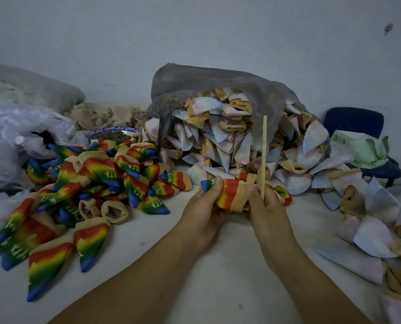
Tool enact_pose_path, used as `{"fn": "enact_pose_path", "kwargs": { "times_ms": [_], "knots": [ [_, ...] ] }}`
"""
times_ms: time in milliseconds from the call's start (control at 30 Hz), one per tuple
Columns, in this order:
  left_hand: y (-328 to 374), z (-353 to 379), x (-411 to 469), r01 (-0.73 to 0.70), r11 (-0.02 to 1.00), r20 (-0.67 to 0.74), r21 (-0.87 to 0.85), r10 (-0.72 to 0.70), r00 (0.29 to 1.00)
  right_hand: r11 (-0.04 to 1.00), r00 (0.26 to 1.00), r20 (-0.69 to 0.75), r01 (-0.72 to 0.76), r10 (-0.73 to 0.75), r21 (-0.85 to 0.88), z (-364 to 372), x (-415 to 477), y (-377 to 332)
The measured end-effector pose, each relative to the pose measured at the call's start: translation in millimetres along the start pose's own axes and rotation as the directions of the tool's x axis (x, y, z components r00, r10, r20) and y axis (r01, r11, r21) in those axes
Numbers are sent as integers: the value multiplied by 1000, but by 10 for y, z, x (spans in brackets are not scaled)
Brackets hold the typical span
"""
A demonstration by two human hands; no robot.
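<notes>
At far left lie crumpled clear plastic bags (19, 134), at least two, with one heap of beige stuffing (101, 115) and one blue-rimmed plate (113, 133) behind them. In front spreads a pile of rainbow fabric cones (89, 183), well over twenty and too tangled for an exact count, each with a tan cuff and a blue tip. At centre, two bare hands hold one rainbow cone (232, 192) just above the table: the left hand (204, 206) has fingers and thumb curled round its blue-tipped end, and the right hand (267, 206) grips its tan cuff end together with one thin wooden stick (263, 157), which stands upright, its lower end hidden in the fist. Directly behind, one grey see-through sack (218, 85) lies on its side, spilling dozens of pale cones (229, 141) toward the hands. More loose pale cones (377, 230), about ten, crowd the right edge. Behind them stands one dark blue chair (353, 120) with green cloth (360, 148) on its seat. Everything rests on a white tabletop (218, 265) against a plain pale wall (194, 31).
</notes>
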State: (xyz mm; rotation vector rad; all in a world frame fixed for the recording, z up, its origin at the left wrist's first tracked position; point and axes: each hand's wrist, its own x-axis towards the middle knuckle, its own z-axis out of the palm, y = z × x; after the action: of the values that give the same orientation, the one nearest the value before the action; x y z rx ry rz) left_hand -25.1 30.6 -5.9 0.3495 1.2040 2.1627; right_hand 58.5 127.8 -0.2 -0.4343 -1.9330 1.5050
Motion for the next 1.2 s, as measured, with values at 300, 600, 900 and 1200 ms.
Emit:
{"fn": "enact_pose_path", "kwargs": {
  "times_ms": [300,600,900,1200],
  "knots": [
    [-38,-37,28,-79,996,-53,27,81,995,1000,997,70,-9,10,-14,-7,-36,-46],
    [-17,-69,60,-36,997,-55,-72,32,998,998,984,173,-37,47,-57,12,-54,-17],
    [85,-133,32,5,1000,4,-2,-5,1000,971,946,247,-232,210,62,90,-81,-77],
    [97,-126,-37,-85,996,288,16,77,955,886,883,367,-394,292,245,41,-90,-171]
  ]
}}
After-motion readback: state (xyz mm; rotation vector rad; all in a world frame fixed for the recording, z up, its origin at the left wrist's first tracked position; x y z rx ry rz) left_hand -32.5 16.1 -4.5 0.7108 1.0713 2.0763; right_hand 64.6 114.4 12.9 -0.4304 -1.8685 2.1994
